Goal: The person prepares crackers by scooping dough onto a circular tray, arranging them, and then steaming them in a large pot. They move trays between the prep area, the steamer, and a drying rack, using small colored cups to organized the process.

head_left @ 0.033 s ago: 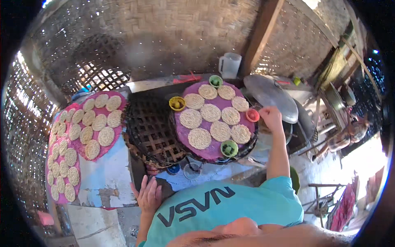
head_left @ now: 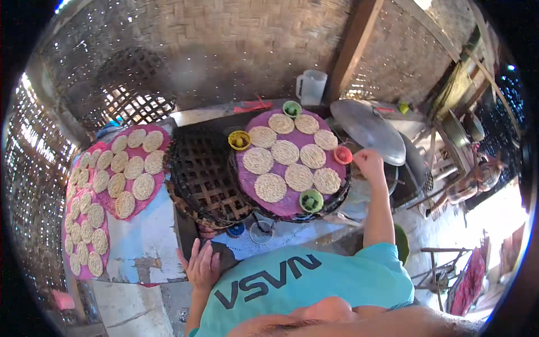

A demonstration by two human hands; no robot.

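Our right hand (head_left: 369,164) reaches out to the far right edge of the round tray (head_left: 292,210), its fingers curled in at the rim just beside the orange cup (head_left: 342,154), though we cannot tell whether they actually grip the rim or only rest against it. Our left hand (head_left: 201,268) lies open and flat, fingers spread, on the table edge (head_left: 168,269) near our body, holding nothing. The tray sits at the middle of the table, covered by a purple cloth (head_left: 251,185) and carrying nine pale round cakes (head_left: 270,187) with a small cup at each of four points. We judge the main risk to be a one-sided pull: if the right hand lifts or drags the tray from that edge alone, it could tip, sliding cakes toward the low side and upsetting the green cup (head_left: 311,200) or yellow cup (head_left: 239,140). The tray also overlaps a dark lattice rack (head_left: 205,174), so it may rock or snag there. The big metal lid (head_left: 368,130) lies close behind the hand, and a careless elbow could knock it. Much stays unclear: the right fingertips are hidden behind the hand, our shirt (head_left: 309,286) covers the near table edge, what the cups hold is too small to tell, and the fisheye rim bends and darkens the left mat of cakes (head_left: 118,185) and the clutter at far right.
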